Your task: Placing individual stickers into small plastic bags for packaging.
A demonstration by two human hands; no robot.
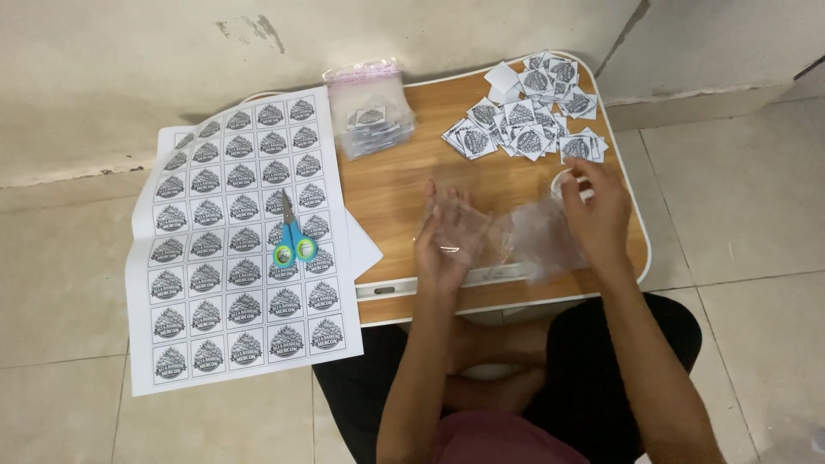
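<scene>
clear plastic bags [533, 241] are lying in a loose, crumpled heap on the near right part of the small wooden table [395, 193], and both of my hands are working at them; my left hand [449, 236] is resting flat over one thin transparent bag, fingers spread and slightly curled, pressing it rather than pinching it; my right hand [597, 210] is lying over the right edge of the heap, fingers bent around a small white tape roll [567, 182], though i cannot tell how firmly it is gripping; just beyond my right hand, a pile of cut square labels [533, 116] is spreading across the far right corner of the table; at the far left corner, a filled clear packet of labels [371, 112] is sitting near the wall; a large uncut sheet of printed labels [241, 241] is hanging off the left side of the table over the tiled floor [756, 215]; scissors with blue and green handles [292, 236] are lying on that sheet, blades pointing away from me; my legs are folding under the table.
</scene>
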